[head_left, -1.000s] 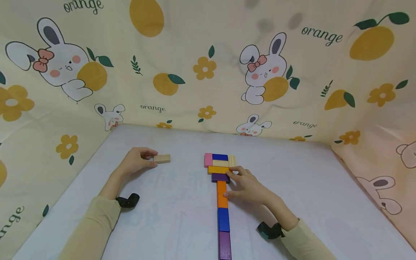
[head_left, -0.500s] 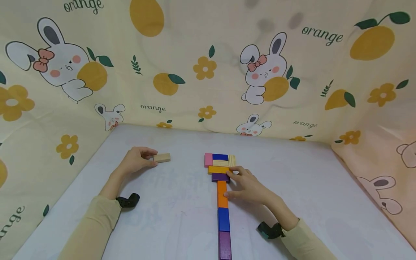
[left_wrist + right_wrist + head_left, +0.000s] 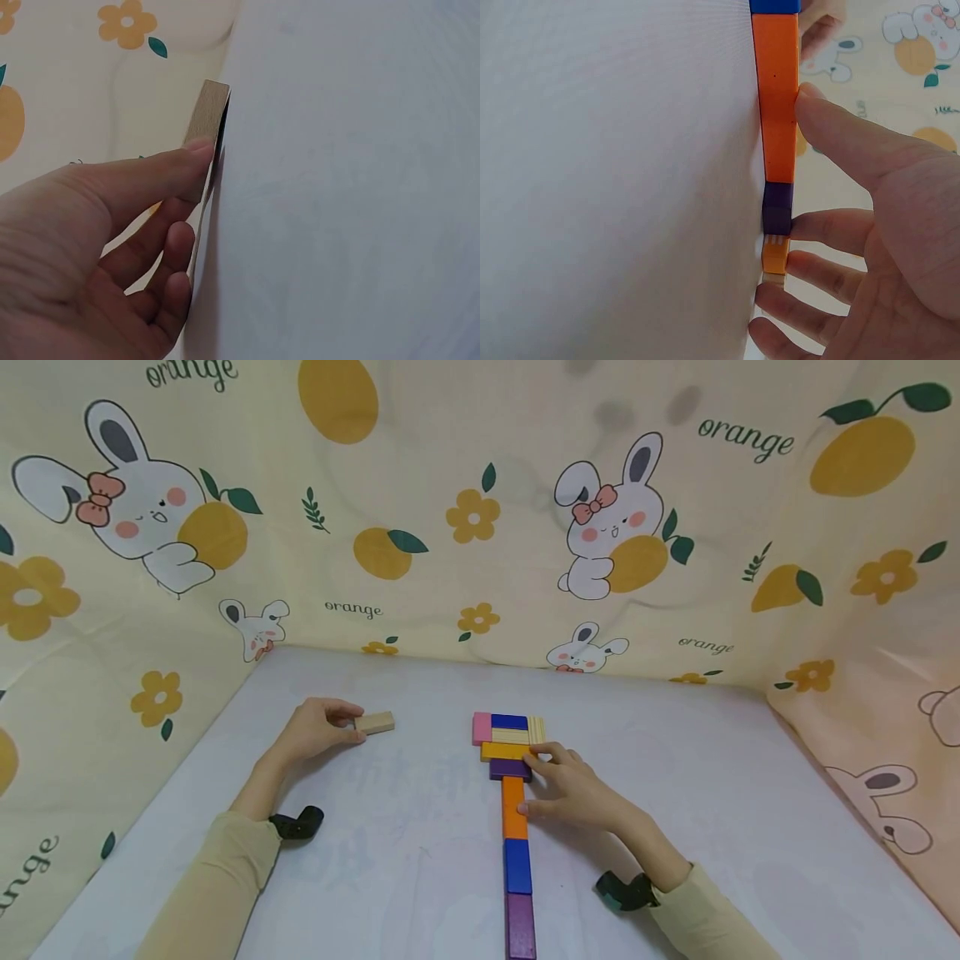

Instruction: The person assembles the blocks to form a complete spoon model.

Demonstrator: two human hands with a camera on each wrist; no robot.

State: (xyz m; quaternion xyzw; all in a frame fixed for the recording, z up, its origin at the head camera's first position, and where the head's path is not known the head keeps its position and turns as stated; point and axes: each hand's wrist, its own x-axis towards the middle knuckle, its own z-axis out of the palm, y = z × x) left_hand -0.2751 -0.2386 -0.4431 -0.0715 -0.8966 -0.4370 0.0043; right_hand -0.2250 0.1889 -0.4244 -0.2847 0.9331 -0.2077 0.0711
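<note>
My left hand (image 3: pixel 318 728) pinches one end of a plain wooden block (image 3: pixel 377 722) at the left of the table. In the left wrist view the thumb lies over that block (image 3: pixel 208 109) and its far end sticks out past the fingertips. Down the middle runs a line of coloured blocks: an orange block (image 3: pixel 513 810), a blue block (image 3: pixel 517 866) and a purple block (image 3: pixel 520 925). My right hand (image 3: pixel 573 789) lies along their right side, fingers spread. Its thumb touches the orange block (image 3: pixel 776 97); the other fingertips are at the dark purple block (image 3: pixel 778 206) and yellow block (image 3: pixel 775 255).
Beyond the yellow block, a pink block (image 3: pixel 482 728), a blue block (image 3: pixel 509 722) and plain wooden blocks (image 3: pixel 510 737) form a small cluster. The white table (image 3: pixel 405 860) ends at a printed cloth wall (image 3: pixel 420 635) behind and at both sides.
The plain wooden block in my left hand has turned slightly, its free end shifting away from me. My right hand keeps its place against the line of blocks.
</note>
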